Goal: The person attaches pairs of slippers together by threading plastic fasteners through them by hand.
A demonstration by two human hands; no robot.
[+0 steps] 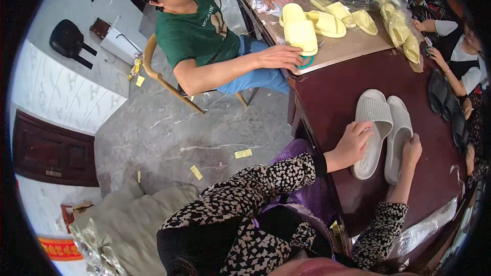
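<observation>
A pair of light grey ribbed slide slippers lies side by side on the dark red table (327,89), toes pointing away from me. My left hand (354,145) is closed, its bent fingers at the strap edge and inner side of the left slipper (374,110). Whatever the fingertips pinch there is partly hidden. On the outer side of the right slipper (398,145), my right hand (411,151) is closed around the edge near the strap opening. Both slippers touch the tabletop or rest very close to it.
Across the table a person in a green shirt (197,33) holds a yellow slipper (300,29). More yellow slippers (327,23) and bagged ones (399,30) lie nearby. Black slippers (444,94) line the right edge, beside another person's arm (455,74). Clear plastic (424,230) lies near me.
</observation>
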